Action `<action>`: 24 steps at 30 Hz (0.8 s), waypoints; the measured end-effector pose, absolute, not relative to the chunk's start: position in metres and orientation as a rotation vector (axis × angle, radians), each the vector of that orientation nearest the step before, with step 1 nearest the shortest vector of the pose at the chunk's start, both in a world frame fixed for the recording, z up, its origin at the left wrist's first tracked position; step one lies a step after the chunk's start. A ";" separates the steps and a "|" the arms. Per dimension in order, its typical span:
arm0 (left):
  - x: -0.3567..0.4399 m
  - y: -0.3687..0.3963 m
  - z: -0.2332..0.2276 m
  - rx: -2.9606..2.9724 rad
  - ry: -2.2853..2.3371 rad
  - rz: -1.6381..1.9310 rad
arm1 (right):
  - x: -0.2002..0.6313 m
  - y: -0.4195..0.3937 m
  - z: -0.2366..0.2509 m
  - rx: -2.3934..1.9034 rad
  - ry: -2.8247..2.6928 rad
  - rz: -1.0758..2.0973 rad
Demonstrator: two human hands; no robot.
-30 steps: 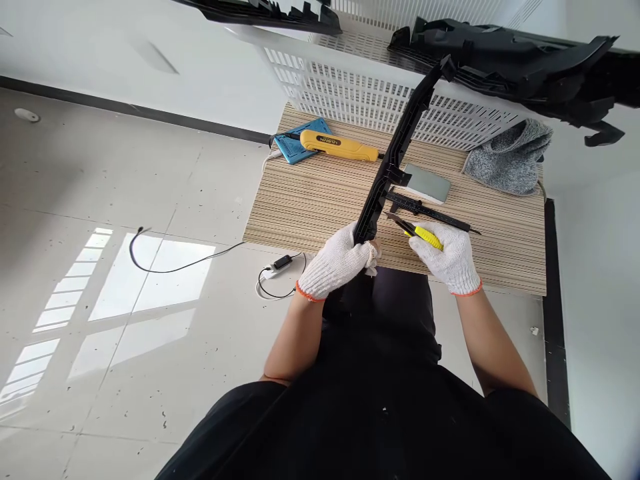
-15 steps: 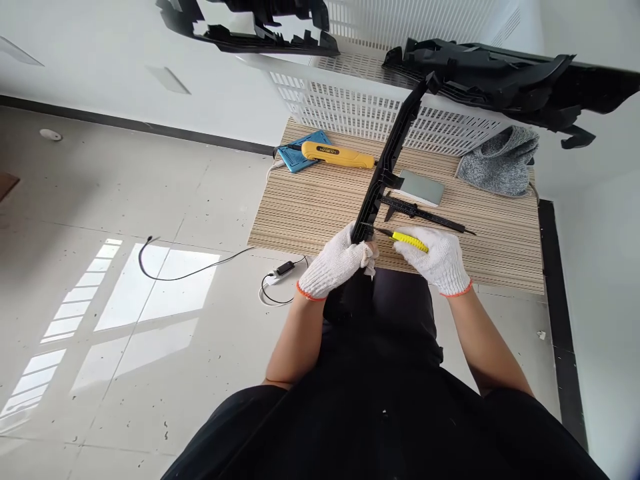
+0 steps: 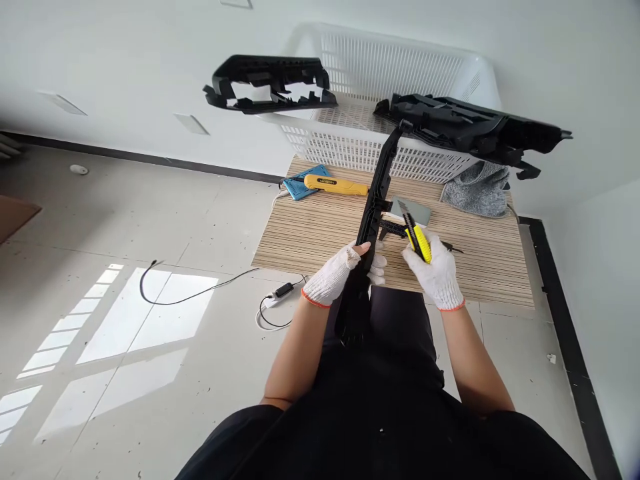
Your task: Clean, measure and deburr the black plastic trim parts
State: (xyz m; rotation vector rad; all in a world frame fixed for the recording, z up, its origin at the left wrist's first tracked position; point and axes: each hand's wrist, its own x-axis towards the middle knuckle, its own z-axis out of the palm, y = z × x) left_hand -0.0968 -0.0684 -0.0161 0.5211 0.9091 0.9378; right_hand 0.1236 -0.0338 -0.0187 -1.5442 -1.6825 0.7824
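Observation:
My left hand (image 3: 338, 272), in a white knit glove with the thumb tip bare, is closed around a long black plastic trim piece (image 3: 373, 215). The piece slants from near my lap up toward the basket rim. My right hand (image 3: 436, 272), gloved the same way, grips a yellow and black utility knife (image 3: 420, 244), its blade pointing up and away from me. Knife and trim are apart. Beyond the knife lie a grey-green flat block (image 3: 419, 212) and a black caliper (image 3: 393, 228), the caliper partly hidden by my right hand and the trim.
A white plastic basket (image 3: 345, 143) stands at the table's back, with black molded parts (image 3: 270, 103) and a larger black part (image 3: 465, 127) across its rim. On the wood-grain table (image 3: 300, 233) lie a yellow tool (image 3: 336, 185), a blue case (image 3: 299, 189) and a grey cloth (image 3: 477, 190). Cables (image 3: 200, 293) trail on the floor.
The knife has moved off the trim to the right and turned blade-up. My left hand's grip on the trim has shifted, and its lower end now shows above my lap. The view has tilted upward.

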 end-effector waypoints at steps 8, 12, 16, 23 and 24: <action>-0.086 -0.045 -0.015 0.352 0.646 1.036 | 0.136 -0.043 -0.020 -1.290 -1.396 1.394; -0.086 -0.044 -0.012 0.306 0.548 1.075 | 0.148 -0.044 -0.026 -1.304 -1.328 1.451; -0.087 -0.043 -0.014 0.224 0.549 1.066 | 0.153 -0.043 -0.022 -1.295 -1.521 1.445; -0.089 -0.042 -0.003 0.101 0.738 1.035 | 0.141 -0.046 -0.012 -1.364 -1.836 0.975; -0.089 -0.042 -0.002 0.089 0.741 1.035 | 0.139 -0.046 -0.012 -1.382 -1.822 0.908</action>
